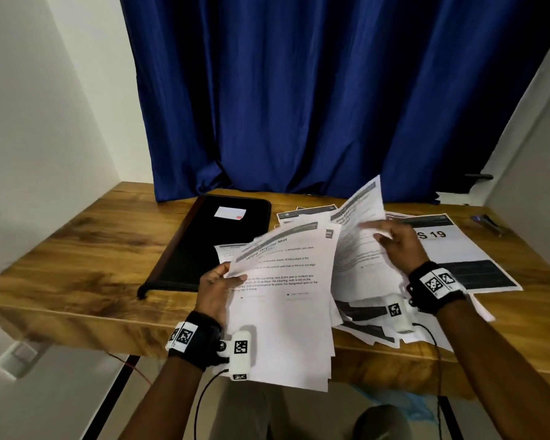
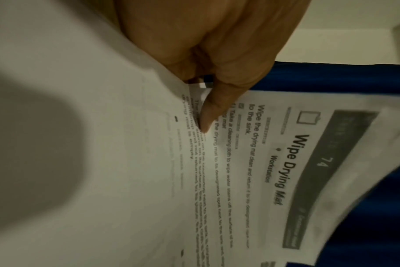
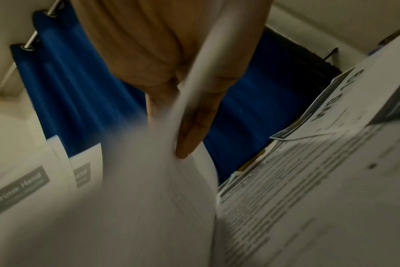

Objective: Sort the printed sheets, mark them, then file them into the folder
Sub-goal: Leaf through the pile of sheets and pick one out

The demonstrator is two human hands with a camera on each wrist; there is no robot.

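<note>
My left hand [image 1: 218,282] grips a stack of printed sheets [image 1: 283,300] by its left edge, lifted over the table's near edge. The top page [image 2: 251,162] reads "Wipe Drying Mat", with my thumb [image 2: 213,112] pressed on it. My right hand [image 1: 394,246] pinches a single sheet [image 1: 359,230] and holds it tilted upright beside the stack; in the right wrist view that sheet [image 3: 183,180] is blurred between my fingers [image 3: 189,137]. A black folder [image 1: 216,236] lies shut on the table to the left of the papers.
More printed sheets lie spread on the wooden table [image 1: 77,249] at the right, one marked "19" [image 1: 458,249]. A dark pen-like object [image 1: 488,222] sits at the far right. A blue curtain [image 1: 299,90] hangs behind; white walls flank both sides.
</note>
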